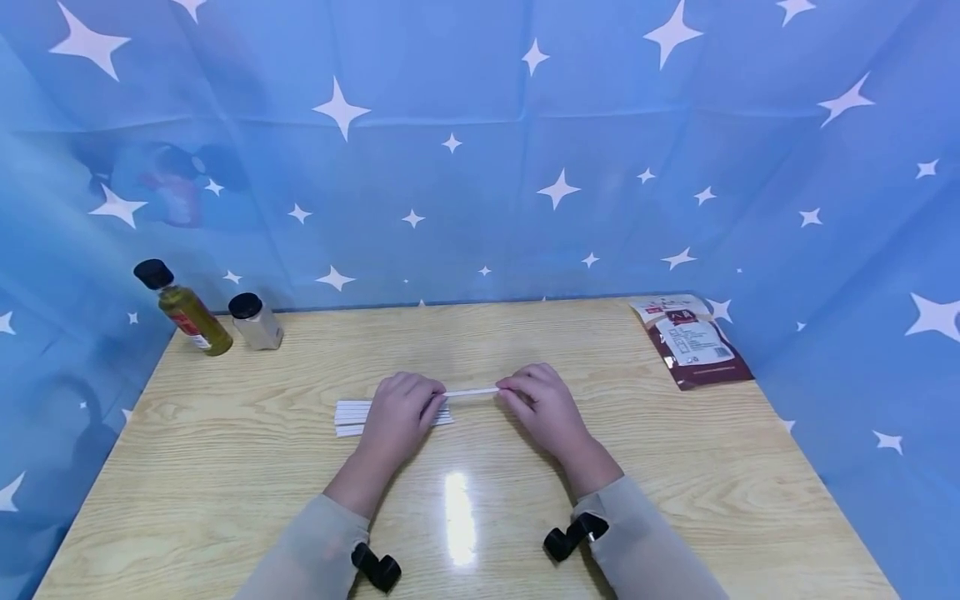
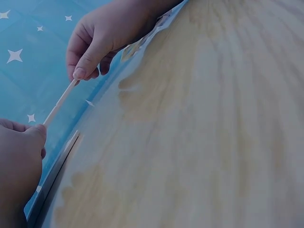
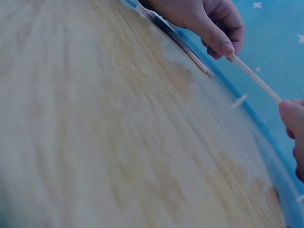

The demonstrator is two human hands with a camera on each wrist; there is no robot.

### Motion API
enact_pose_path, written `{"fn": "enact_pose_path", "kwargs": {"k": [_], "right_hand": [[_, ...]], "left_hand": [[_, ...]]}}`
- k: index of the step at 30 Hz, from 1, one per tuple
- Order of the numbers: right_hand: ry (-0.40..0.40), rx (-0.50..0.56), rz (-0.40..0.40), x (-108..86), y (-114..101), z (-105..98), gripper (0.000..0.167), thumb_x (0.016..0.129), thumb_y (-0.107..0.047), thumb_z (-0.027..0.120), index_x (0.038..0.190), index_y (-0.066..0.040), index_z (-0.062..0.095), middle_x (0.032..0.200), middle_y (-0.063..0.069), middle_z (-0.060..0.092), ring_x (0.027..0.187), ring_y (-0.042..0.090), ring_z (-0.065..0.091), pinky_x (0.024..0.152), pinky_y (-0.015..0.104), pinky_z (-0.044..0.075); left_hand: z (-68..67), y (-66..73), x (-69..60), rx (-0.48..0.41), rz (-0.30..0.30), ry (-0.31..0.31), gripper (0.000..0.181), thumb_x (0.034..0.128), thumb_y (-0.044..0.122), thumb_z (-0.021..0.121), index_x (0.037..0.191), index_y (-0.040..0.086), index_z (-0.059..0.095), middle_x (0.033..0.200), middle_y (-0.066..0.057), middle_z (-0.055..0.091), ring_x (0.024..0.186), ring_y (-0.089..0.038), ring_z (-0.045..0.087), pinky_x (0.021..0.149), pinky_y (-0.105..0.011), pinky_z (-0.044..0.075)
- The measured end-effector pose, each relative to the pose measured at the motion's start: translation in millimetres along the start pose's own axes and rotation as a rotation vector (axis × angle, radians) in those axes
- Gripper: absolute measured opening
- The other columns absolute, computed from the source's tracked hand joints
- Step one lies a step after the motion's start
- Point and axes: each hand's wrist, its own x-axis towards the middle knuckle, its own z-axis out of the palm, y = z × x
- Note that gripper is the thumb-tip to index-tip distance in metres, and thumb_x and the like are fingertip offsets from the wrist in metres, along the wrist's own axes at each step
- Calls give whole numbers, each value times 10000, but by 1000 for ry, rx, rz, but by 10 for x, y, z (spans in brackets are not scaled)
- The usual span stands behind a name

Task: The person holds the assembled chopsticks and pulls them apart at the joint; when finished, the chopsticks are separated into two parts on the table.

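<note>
Both hands hold a thin white stick (image 1: pixel 472 392) by its two ends, level above the table. The left hand (image 1: pixel 401 408) pinches one end between thumb and fingers, and the right hand (image 1: pixel 543 408) pinches the other. In the left wrist view the pale stick (image 2: pixel 59 103) shows a small step partway along it. Under and beside the left hand, a row of similar white sticks (image 1: pixel 351 415) lies side by side on the table, partly hidden by that hand. The right wrist view shows this row (image 3: pixel 180 42) edge-on. What the sticks are made of is unclear.
On the wooden table (image 1: pixel 225 483), a bottle of yellow-green liquid (image 1: pixel 191 321) and a black-capped jar (image 1: pixel 257 323) stand at the back left. A maroon and white food pouch (image 1: pixel 693 342) lies at the back right. A blue star-patterned curtain (image 1: pixel 480 192) hangs behind the table.
</note>
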Motion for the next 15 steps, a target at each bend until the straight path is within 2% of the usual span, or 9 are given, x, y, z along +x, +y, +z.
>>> {"fn": "enact_pose_path", "kwargs": {"k": [10,15], "right_hand": [[-6,-34,60,-46,122,-170,81,953,-115,826,1030,-90,835,991,-19,732,954,194,620,810,383,517],[-29,-45,78,-62,182,-241,88,969,-136,812,1047,-103,839,999,-13,723,940,190,606,787,381,505]], "left_hand": [[143,93,145,-14,-1,-61,57,1007,191,769,1044,149,766,1009,8,762,978,-242,689,900,-461,550],[194,127,196,-22,27,-45,47,990,157,786,1030,146,765,987,10,762,930,-231,690,876,-451,559]]}}
